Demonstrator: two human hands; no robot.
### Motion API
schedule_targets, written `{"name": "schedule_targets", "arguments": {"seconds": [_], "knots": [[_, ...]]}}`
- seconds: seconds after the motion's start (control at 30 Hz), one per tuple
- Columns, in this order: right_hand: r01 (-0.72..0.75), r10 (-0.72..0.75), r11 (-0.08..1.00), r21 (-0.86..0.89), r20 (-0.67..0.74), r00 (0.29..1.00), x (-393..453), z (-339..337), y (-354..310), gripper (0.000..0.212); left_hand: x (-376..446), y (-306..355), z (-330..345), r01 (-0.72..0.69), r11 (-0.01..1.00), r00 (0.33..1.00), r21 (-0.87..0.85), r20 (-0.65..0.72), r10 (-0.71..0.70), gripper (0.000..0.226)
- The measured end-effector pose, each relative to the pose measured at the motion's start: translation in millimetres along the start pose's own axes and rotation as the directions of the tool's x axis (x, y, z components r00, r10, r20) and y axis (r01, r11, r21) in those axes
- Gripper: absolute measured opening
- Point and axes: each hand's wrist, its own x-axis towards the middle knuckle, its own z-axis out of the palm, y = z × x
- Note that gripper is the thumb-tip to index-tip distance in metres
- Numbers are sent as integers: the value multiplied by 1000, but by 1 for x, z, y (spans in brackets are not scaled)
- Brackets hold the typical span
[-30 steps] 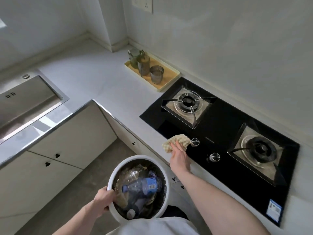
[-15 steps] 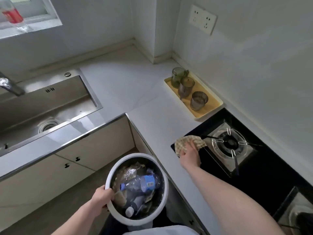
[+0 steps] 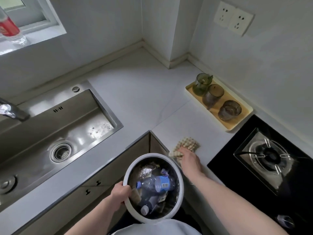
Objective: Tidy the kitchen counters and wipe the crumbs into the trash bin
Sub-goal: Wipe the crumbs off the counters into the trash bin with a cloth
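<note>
1. White plastic trash bin (image 3: 153, 187), nearest the viewer: held below the tabletop (image 3: 138, 92) edge, the left hand (image 3: 120, 192) clenched over its near-left rim. Inside lie a crushed clear bottle (image 3: 156, 183) and wrappers; it looks light, stiff, and best carried by the rim.
2. Right hand (image 3: 188, 158): pressed flat, fingers spread, on the checked cloth (image 3: 185, 146), pinning rather than gripping it. The cloth lies at the tabletop's front edge, just beside the bin rim, part overhanging. It appears soft and limp, so it would bunch if pushed; flat palm pressure suits it.
3. Crumbs: too small to make out on the pale surface.
4. Black glass hob (image 3: 264, 167), right of the cloth; cut off by the frame.
5. Steel sink (image 3: 55, 133), left, with tap partly cut off.
6. Yellow tray (image 3: 237, 122) by the wall, carrying three tinted glasses (image 3: 229, 110), likely fragile.
7. Window sill, far left: a red-labelled bottle (image 3: 8, 29), its top cut off.
</note>
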Motion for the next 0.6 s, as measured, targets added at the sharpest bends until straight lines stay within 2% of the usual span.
{"name": "schedule_targets", "arguments": {"seconds": [0.03,0.1,0.17,0.23,0.3,0.4,0.5,0.6], "knots": [[32,-33,999,7,35,999,-10,7,-11,53,4,4,-6,1,1000,1000,1,3,-1,28],[84,-89,996,34,194,977,-27,20,-31,48,9,11,-16,1,1000,1000,4,4,-1,25],[108,-126,992,68,381,916,-39,27,-48,45,11,15,-24,8,1000,1000,1,17,-8,24],[132,-157,987,88,424,892,-37,26,-62,41,14,17,-31,13,1000,1000,-3,28,-13,26],[104,-146,985,137,346,927,-21,13,-76,41,17,15,-37,29,999,999,-23,28,-28,27],[64,-103,966,249,145,984,22,-21,-98,36,21,10,-45,56,996,998,-70,33,-53,28],[108,-106,946,307,-24,994,72,-58,-122,34,22,8,-51,78,986,997,-147,34,-73,27],[173,-141,947,271,-131,981,124,-84,-147,34,20,3,-53,120,969,993,-217,15,-120,28]]}}
